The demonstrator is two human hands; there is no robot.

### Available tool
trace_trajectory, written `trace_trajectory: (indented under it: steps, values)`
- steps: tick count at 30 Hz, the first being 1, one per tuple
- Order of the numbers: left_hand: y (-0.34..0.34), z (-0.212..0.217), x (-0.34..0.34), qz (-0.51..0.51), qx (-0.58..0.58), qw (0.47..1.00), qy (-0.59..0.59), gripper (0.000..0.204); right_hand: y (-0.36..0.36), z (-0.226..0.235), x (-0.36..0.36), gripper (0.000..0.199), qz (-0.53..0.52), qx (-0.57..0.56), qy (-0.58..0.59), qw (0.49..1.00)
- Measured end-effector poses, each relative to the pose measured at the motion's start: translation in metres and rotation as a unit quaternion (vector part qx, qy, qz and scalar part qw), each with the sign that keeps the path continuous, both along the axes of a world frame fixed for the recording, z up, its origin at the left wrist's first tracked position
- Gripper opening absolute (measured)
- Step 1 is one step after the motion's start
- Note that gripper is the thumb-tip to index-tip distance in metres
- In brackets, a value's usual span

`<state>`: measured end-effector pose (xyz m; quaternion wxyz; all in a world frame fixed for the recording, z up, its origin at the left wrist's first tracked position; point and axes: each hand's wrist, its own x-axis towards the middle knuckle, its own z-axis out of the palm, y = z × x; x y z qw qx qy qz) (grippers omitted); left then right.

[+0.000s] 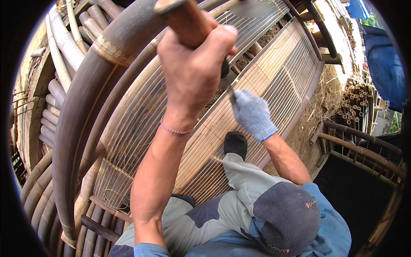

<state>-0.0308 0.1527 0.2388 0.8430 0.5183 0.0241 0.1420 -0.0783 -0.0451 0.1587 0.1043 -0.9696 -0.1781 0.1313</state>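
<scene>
My bare left hand [195, 64] is raised over the bamboo, its fist wrapped round a thick brown wooden-handled tool [182, 19]. The tool's cut wooden end points up towards the top of the view; its working end is hidden. A dark part shows just beyond the fist. My right hand [254, 113], in a light grey knit glove, is closed on a narrow metal tool [231, 93]. That metal reaches up from the glove at the edge of a slatted bamboo panel [274, 68]. Its lower end is hidden behind my fingers.
A large, dark curved bamboo pole [83, 111] arches along the left. Cut bamboo poles [53, 103] are stacked beyond it. My dark shoe [235, 144] rests on the slats. At right stand a bamboo-framed piece [364, 147], a bundle of thin bamboo [355, 103] and a blue sheet [383, 64].
</scene>
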Motion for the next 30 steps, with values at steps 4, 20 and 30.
trace_trajectory:
  steps: [4,20,30]
  values:
    - [-0.032,0.004,0.039,0.000,-0.001,1.000,0.030,0.011,-0.029,-0.015,0.055,0.024,0.033,-0.075,0.022,0.996]
    - [-0.032,-0.034,0.082,-0.007,0.023,0.996,0.084,0.023,-0.035,-0.040,0.071,0.028,0.013,-0.118,0.017,0.993]
    - [-0.013,-0.024,0.045,0.046,0.036,0.991,0.124,0.024,-0.003,-0.042,0.029,0.024,0.036,-0.109,0.019,0.993]
